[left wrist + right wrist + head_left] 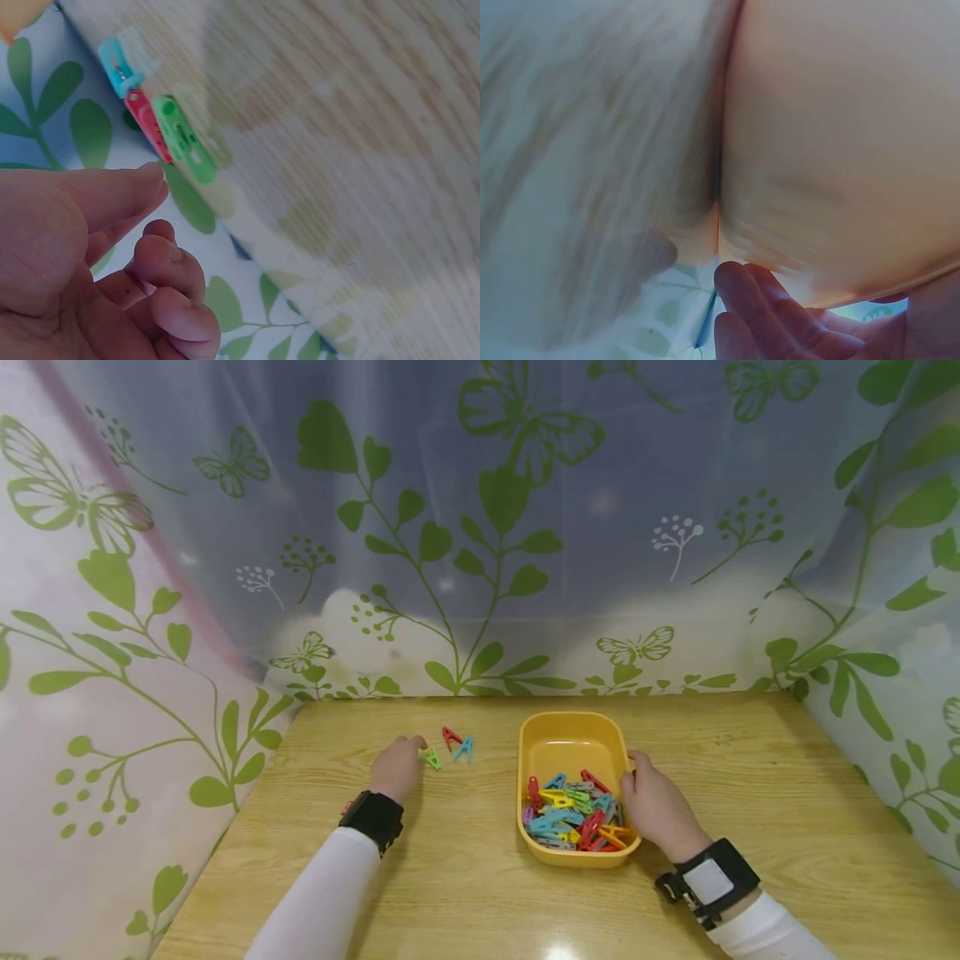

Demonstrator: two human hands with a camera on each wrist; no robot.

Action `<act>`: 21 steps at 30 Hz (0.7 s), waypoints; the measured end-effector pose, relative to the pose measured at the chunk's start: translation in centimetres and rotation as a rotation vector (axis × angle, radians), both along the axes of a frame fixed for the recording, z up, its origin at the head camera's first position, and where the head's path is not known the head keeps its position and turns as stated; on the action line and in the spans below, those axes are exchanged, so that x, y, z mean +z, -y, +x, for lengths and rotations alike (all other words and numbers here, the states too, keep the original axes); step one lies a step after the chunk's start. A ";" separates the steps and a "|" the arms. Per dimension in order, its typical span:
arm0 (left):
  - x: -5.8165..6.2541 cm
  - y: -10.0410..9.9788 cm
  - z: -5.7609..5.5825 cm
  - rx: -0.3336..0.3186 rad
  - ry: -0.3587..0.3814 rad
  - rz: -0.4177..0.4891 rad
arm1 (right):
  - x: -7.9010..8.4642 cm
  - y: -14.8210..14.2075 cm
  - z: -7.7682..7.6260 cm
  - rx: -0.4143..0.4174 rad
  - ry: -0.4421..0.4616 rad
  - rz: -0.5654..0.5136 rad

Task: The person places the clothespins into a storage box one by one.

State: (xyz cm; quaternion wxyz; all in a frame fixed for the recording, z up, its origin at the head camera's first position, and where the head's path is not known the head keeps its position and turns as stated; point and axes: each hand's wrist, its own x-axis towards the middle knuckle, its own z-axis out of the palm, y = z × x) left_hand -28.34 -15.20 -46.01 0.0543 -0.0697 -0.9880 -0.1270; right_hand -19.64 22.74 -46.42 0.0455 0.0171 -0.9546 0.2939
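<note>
My left hand (397, 769) reaches over the table's left part, its fingertips right beside a green clothespin (432, 759). In the left wrist view the thumb is extended, the other fingers bend loosely, and the green clothespin lies just beyond the thumb tip. Close to it are a red clothespin (452, 737) and a blue clothespin (465, 749). My right hand (663, 806) grips the right side of a yellow plastic basket (577, 858), thumb at the rim and fingers along the outer wall. Many mixed-colour clothespins (558, 820) are heaped in the basket's near half.
The wood-grain table (465, 893) ends at a curtain (420, 552) with green leaves and butterflies, which hangs along the back and both sides. Black straps with devices (372, 821) sit on both wrists, over or beside white sleeves.
</note>
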 end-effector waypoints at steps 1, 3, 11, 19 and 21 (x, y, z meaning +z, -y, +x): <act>-0.1 0.1 -0.1 -0.001 0.001 -0.001 | 0.0 0.0 0.0 -0.002 0.000 0.003; -0.3 0.3 -0.2 -0.003 -0.006 -0.010 | 0.1 0.0 0.1 -0.005 0.003 0.003; -0.5 0.6 -0.1 -0.004 -0.018 -0.040 | 0.0 0.0 0.0 -0.007 0.010 0.002; -0.2 0.4 0.2 -0.007 -0.020 -0.068 | 0.0 0.0 0.0 -0.016 0.011 0.005; -0.3 0.4 0.2 -0.002 -0.016 -0.081 | 0.0 0.1 0.0 -0.018 0.017 0.001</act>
